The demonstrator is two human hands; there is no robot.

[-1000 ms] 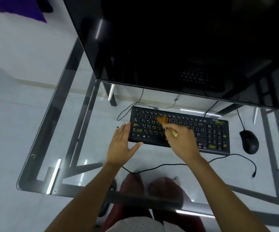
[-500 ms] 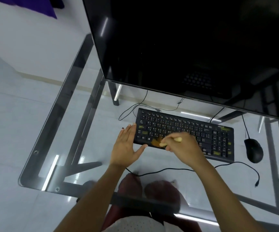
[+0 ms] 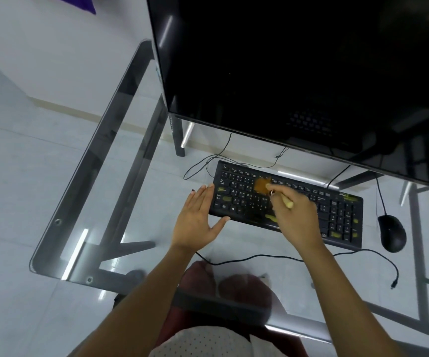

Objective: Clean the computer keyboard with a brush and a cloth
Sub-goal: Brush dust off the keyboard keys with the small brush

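Note:
A black keyboard (image 3: 337, 215) with some yellow-green keys lies on the glass desk below the monitor. My right hand (image 3: 294, 217) is closed around a small brush (image 3: 261, 185) with a pale wooden handle; its orange-brown bristles rest on the upper left rows of keys. My left hand (image 3: 199, 220) lies flat with fingers spread against the keyboard's left end, thumb at the near edge. No cloth is in view.
A large dark monitor (image 3: 298, 73) overhangs the keyboard's far side. A black mouse (image 3: 392, 234) sits right of the keyboard. A loose black cable (image 3: 285, 258) runs along the glass desk (image 3: 100, 176) near me. My knees show through the glass.
The brush has swept from the keyboard's near edge back up to the upper rows. My left hand has stayed at the keyboard's left end. The camera view has shifted.

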